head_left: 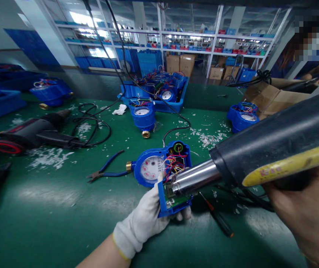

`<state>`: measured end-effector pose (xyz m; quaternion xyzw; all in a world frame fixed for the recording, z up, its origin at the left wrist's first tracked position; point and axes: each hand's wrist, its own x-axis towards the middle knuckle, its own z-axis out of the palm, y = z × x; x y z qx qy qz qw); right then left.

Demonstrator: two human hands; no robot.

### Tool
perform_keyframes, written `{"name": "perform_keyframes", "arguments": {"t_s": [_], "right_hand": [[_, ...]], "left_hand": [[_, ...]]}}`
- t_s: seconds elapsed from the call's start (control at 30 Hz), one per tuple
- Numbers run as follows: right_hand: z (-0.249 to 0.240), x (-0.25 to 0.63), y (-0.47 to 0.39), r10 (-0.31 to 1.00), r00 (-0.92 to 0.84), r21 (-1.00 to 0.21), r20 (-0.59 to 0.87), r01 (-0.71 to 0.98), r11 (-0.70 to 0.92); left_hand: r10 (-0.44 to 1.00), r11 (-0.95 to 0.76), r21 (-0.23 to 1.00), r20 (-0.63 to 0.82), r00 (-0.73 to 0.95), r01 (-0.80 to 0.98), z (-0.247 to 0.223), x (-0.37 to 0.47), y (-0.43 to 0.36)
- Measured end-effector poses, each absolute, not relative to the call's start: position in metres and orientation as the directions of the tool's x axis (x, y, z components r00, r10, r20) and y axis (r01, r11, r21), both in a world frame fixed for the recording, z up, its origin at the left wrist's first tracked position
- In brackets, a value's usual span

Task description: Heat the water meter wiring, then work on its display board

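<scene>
My left hand (145,219), in a white glove, grips the near end of a blue water meter (159,167) lying on the green table (50,208). The meter has a white dial, a brass fitting at its left and coloured wires over a green circuit board. My right hand (310,212), bare, holds a black heat gun (273,149) with a yellow stripe. Its metal nozzle (195,178) points at the circuit board, almost touching it.
Blue-handled pliers (106,169) lie left of the meter, a screwdriver (217,217) to its right. Another heat gun (33,134) with cable lies at the left. More blue meters (144,117) (243,115), a blue tray (159,93) and cardboard (273,98) stand behind. White scraps litter the table.
</scene>
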<state>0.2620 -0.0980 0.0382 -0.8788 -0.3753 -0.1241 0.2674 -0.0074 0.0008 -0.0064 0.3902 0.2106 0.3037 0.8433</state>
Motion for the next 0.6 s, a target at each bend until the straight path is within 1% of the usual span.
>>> {"name": "perform_keyframes", "arguments": {"t_s": [0.13,0.2,0.3,0.47,0.6], "right_hand": [[0.038,0.264,-0.098,0.589,0.702,-0.391,0.401,0.712,-0.583],[0.038,0.262,-0.097,0.587,0.695,-0.38,0.415,0.719,-0.582],[0.037,0.262,-0.094,0.612,0.641,-0.327,0.463,0.765,-0.555],[0.027,0.279,-0.085,0.688,0.483,-0.217,0.542,0.871,-0.441],[0.015,0.297,-0.079,0.713,0.491,-0.209,0.501,0.868,-0.45]], "left_hand": [[0.69,0.499,0.796,-0.125,0.713,-0.343,-0.01,-0.009,0.002],[0.694,0.492,0.803,-0.13,0.708,-0.335,-0.01,-0.009,0.002],[0.693,0.495,0.806,-0.14,0.707,-0.325,-0.008,-0.008,0.004],[0.665,0.562,0.764,-0.19,0.723,-0.316,-0.003,-0.004,0.007],[0.65,0.62,0.72,-0.249,0.718,-0.312,-0.003,-0.003,0.009]]}}
